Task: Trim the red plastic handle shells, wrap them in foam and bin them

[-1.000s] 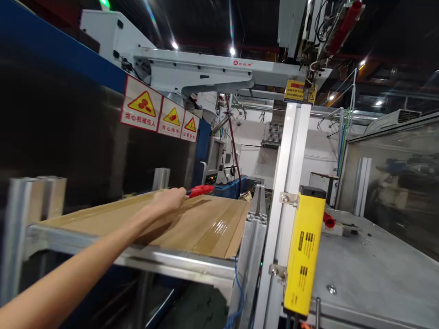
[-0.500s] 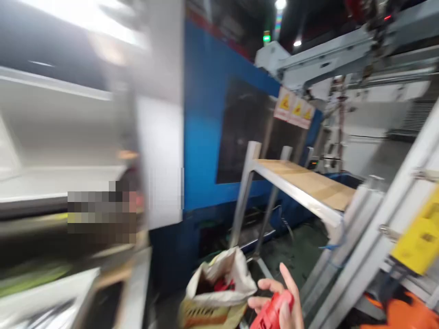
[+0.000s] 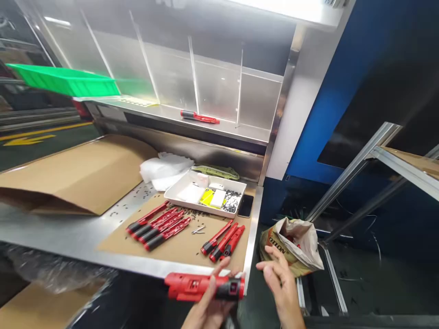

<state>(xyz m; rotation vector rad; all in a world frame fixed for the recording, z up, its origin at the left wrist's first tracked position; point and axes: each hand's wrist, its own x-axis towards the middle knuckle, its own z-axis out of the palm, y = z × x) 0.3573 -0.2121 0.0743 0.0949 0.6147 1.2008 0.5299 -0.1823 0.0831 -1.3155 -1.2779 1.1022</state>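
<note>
In my left hand point(image 3: 209, 306) lies a red and black plastic tool body point(image 3: 192, 287), held level in front of the bench's near edge. My thumb crosses its near side and the fingers are behind it. To the right, my right hand point(image 3: 279, 278) is open, fingers apart, holding nothing, in front of a paper sack point(image 3: 288, 246). Similar red and black bodies lie on a cardboard sheet point(image 3: 120, 242): a left group point(image 3: 159, 226) and a right group of three point(image 3: 224, 241). Small metal pieces point(image 3: 198, 230) lie between the groups.
A white tray point(image 3: 174, 201) holds small black parts, with a phone point(image 3: 246, 205) beside it. A large cardboard box point(image 3: 78, 169) occupies the bench's left. Another red body point(image 3: 199, 117) rests on the shelf, near a green bin point(image 3: 68, 82). A metal-framed rack point(image 3: 353, 171) stands right.
My view has swung left, from the blue machine and rack to the bench. A red part held at lower right earlier has given way to both hands in view, the left holding a red body.
</note>
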